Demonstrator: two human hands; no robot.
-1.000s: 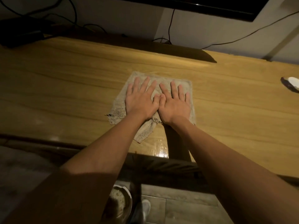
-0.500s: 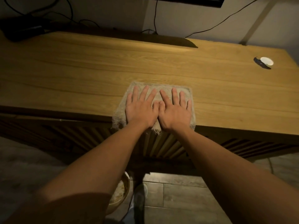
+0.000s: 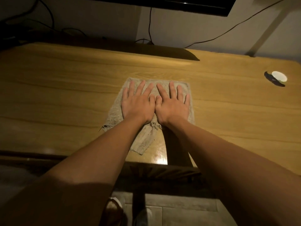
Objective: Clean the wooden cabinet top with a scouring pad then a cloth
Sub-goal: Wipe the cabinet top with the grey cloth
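The light-brown wooden cabinet top (image 3: 57, 98) runs w/ its grain left to right; dark cables and a black box-shaped thing (image 3: 9, 39) sit in shadow at its far-left back edge; what the box is cannot be told.

Centre: a beige, frayed, roughly square cloth (image 3: 117, 110) lies flat on the top, about midway between front and back edges; a ragged tail of it (image 3: 143, 141) trails toward the front edge, beside a wet-looking shine (image 3: 158, 154) on the wood. The left hand (image 3: 138, 105) presses palm-down on the cloth's left half, fingers straight and slightly spread; the right hand (image 3: 172, 106) does the same on the right half, fingers straight and a little apart; the two thumbs touch in the middle. No scouring pad in view, so this is prob. the cloth stage.

Far right: a small white round object (image 3: 279, 75) w/ a dark thing beside it sits near the top's right end, well apart from the cloth.

Risks, as judgement: flat palms hold the cloth by friction only, so a fast stroke could let it bunch or slip from under the hands; the loose tail may fold under and leave streaks; a wide sweep right could knock the white object off; a sweep to the back-left could snag the cables.
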